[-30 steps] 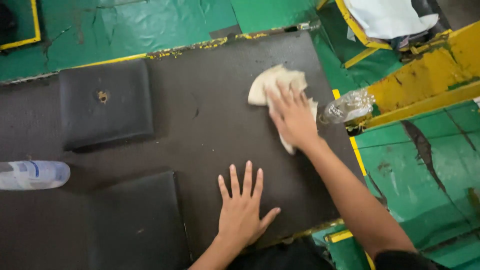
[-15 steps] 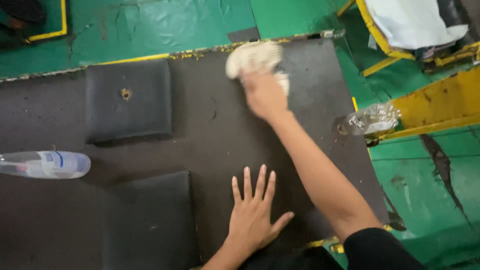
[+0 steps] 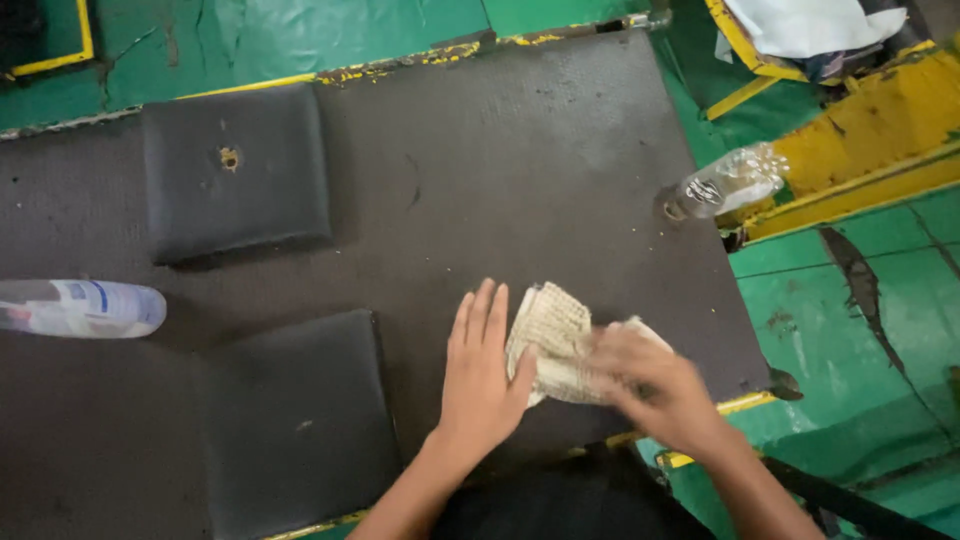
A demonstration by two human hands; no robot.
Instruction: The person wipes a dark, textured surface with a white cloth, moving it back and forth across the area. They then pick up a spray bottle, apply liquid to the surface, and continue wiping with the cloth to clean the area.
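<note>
so I'm dragging the cream rag (image 3: 556, 340) back from the bench's (image 3: 520, 160) far edge to its near edge, right hand (image 3: 655, 385) pressing flat on it, left hand (image 3: 483, 375) lying open beside it, so that strip's probably wiped now

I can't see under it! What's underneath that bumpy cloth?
The cloth lies on the dark mat. The right hand presses it, the left hand alongside. Anything beneath stays covered.

Right hand (image 3: 650, 385) is motion-blurred, covering part of the cloth (image 3: 553, 340); plastic bottle (image 3: 75, 308) is cut off at the left edge.
</note>
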